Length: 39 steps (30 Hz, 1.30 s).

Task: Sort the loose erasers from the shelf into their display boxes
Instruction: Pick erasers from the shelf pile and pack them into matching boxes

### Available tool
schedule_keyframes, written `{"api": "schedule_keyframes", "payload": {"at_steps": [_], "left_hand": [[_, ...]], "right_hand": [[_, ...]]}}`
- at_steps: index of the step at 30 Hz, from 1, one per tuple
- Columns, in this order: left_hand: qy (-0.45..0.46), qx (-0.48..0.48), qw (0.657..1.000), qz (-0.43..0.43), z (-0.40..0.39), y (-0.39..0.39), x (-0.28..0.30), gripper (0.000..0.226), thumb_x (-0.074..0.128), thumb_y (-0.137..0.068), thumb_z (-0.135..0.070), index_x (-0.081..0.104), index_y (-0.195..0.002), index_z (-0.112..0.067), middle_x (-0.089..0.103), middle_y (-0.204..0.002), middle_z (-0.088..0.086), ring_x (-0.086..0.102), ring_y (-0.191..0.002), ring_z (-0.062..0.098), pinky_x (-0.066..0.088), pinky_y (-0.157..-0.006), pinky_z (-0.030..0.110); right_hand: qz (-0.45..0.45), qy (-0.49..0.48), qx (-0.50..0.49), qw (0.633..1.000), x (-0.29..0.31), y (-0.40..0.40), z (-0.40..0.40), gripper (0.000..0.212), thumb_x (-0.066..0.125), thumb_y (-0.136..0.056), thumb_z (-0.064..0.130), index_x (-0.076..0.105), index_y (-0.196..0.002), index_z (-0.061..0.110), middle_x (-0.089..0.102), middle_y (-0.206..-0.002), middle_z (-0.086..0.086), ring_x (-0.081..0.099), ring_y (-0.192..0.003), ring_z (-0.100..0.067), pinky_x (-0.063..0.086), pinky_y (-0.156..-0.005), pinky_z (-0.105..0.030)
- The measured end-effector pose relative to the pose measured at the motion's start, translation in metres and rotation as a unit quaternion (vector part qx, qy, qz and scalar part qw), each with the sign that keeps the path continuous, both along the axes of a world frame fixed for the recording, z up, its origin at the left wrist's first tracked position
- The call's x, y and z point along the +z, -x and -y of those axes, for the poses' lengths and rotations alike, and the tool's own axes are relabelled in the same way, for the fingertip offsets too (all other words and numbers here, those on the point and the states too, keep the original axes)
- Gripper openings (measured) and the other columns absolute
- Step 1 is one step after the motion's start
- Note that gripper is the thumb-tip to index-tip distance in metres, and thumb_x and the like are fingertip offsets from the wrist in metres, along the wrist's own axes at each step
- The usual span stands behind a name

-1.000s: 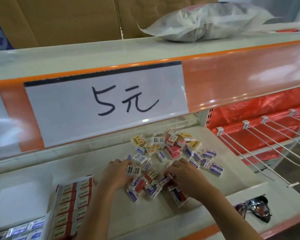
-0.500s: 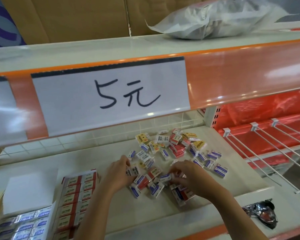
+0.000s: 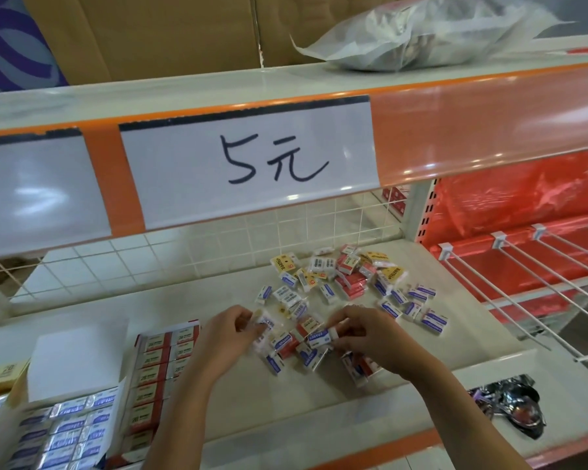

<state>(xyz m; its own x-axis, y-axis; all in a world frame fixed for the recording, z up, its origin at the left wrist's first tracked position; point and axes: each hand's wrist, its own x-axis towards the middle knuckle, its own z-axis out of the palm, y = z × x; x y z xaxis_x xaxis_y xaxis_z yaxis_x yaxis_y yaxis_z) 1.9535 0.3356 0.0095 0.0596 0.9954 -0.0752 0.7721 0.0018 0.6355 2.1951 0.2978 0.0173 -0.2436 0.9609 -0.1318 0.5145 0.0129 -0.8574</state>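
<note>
**Two Hands, One Colour at a Time: Picking Erasers From the Pile**

Both hands work at the near edge of the loose pile on the shelf [image 3: 190, 300]. The right hand [image 3: 370, 337] pinches a blue-banded eraser [image 3: 321, 336] between thumb and fingertips, lifted just above the pile. The left hand [image 3: 230, 329] has its fingers curled round a small wrapped eraser [image 3: 264, 325]; its print is too blurred to read.

Procedure for the step in hand, as judged from this view:

1. Gather one colour only per handful. Blue-banded pieces belong with the blue display box [image 3: 62, 432]; red-banded pieces belong with the red display box [image 3: 157, 378].
2. Pick from the near edge first, so that reaching arms do not sweep pieces toward the shelf front.
3. Turn each piece label-up before seating it, to match the rows already packed.
4. Watch the wrappers: they appear glossy and likely slip, so grip the long sides.

Condition of the stock: the loose erasers [image 3: 350, 283] lie scattered in the middle of the shelf, overlapping and at all angles. Blue-and-white, red, and yellow sleeves are mixed. The yellow ones sit mostly at the far side near the wire grid [image 3: 218, 245]. Both boxes stand open at the left, just beside the left forearm, each largely filled in neat rows. Many pieces remain unsorted.
</note>
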Motion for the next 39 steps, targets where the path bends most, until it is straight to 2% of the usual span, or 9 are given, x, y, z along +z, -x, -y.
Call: {"api": "schedule_keyframes", "payload": {"at_steps": [4,9,13,21,26,29,33,36,39], "left_hand": [[-0.002,0.018,0.994,0.11,0.017,-0.004,0.008,0.015,0.064,-0.086,-0.036,0.06,-0.094,-0.024,0.067,-0.084,-0.007,0.062,-0.074,0.002,0.039,-0.058,0.016],[0.028,0.031,0.966,0.257,0.043,-0.019,0.016,0.009,0.063,-0.087,-0.023,0.062,-0.093,-0.016,0.071,-0.077,-0.005,0.064,-0.066,-0.006,0.045,-0.053,0.007],[0.036,0.043,0.945,0.322,0.056,-0.03,0.013,0.006,0.064,-0.087,-0.013,0.06,-0.091,-0.009,0.072,-0.076,0.003,0.067,-0.065,0.004,0.047,-0.053,0.01],[0.014,0.073,0.93,0.36,0.073,-0.041,0.008,0.008,0.063,-0.087,-0.012,0.06,-0.093,-0.008,0.071,-0.083,0.008,0.067,-0.066,0.002,0.045,-0.053,0.008],[0.012,0.09,0.925,0.369,0.083,-0.035,0.008,0.011,0.065,-0.086,-0.015,0.061,-0.093,-0.008,0.072,-0.079,0.003,0.067,-0.068,0.005,0.048,-0.057,0.011],[0.006,0.1,0.93,0.353,0.088,-0.025,0.008,0.013,0.067,-0.084,-0.02,0.061,-0.092,-0.013,0.072,-0.076,0.0,0.068,-0.073,0.01,0.05,-0.062,0.016],[0.0,0.118,0.935,0.335,0.096,-0.005,0.012,0.014,0.068,-0.083,-0.024,0.061,-0.09,-0.015,0.072,-0.08,0.002,0.069,-0.081,0.019,0.053,-0.074,0.033],[-0.005,0.141,0.934,0.328,0.105,0.016,0.014,0.011,0.067,-0.084,-0.025,0.06,-0.091,-0.019,0.073,-0.08,-0.006,0.068,-0.077,0.008,0.052,-0.064,0.018],[-0.007,0.17,0.925,0.34,0.116,0.042,0.013,0.013,0.067,-0.082,-0.023,0.06,-0.093,-0.023,0.073,-0.082,-0.013,0.069,-0.079,0.007,0.053,-0.065,0.019]], "right_hand": [[-0.048,0.019,-0.013,0.999,0.006,0.005,0.006,0.016,0.065,-0.085,0.008,0.062,-0.099,0.017,0.071,-0.089,-0.001,0.069,-0.078,-0.01,0.057,-0.071,-0.023],[-0.145,0.046,-0.014,0.988,0.011,0.011,0.014,0.017,0.062,-0.086,0.005,0.063,-0.1,0.014,0.071,-0.086,-0.004,0.07,-0.079,-0.013,0.054,-0.068,-0.02],[-0.219,0.073,-0.031,0.972,0.009,0.016,0.019,0.021,0.06,-0.087,0.001,0.066,-0.103,0.014,0.07,-0.094,-0.011,0.07,-0.088,-0.02,0.057,-0.071,-0.024],[-0.288,0.071,-0.061,0.953,-0.005,0.027,0.023,0.027,0.059,-0.086,-0.005,0.066,-0.103,0.015,0.068,-0.087,-0.011,0.069,-0.086,-0.024,0.056,-0.081,-0.032],[-0.299,0.079,-0.072,0.948,-0.006,0.037,0.025,0.022,0.057,-0.088,-0.002,0.061,-0.106,0.01,0.068,-0.09,-0.013,0.068,-0.082,-0.02,0.051,-0.063,-0.016],[-0.29,0.082,-0.053,0.952,-0.008,0.044,0.024,0.015,0.056,-0.089,0.0,0.064,-0.098,0.009,0.07,-0.094,-0.011,0.068,-0.085,-0.019,0.053,-0.071,-0.021],[-0.292,0.093,-0.017,0.952,-0.007,0.058,0.02,0.018,0.056,-0.09,0.002,0.067,-0.103,0.006,0.069,-0.1,-0.016,0.067,-0.092,-0.024,0.054,-0.079,-0.026],[-0.272,0.09,0.0,0.958,-0.001,0.076,0.017,0.021,0.055,-0.091,0.005,0.069,-0.105,0.011,0.071,-0.096,-0.01,0.068,-0.088,-0.019,0.053,-0.073,-0.021],[-0.238,0.08,0.028,0.968,0.003,0.1,0.013,0.022,0.055,-0.091,0.007,0.068,-0.108,0.014,0.072,-0.096,-0.006,0.068,-0.087,-0.016,0.052,-0.071,-0.019]]}}
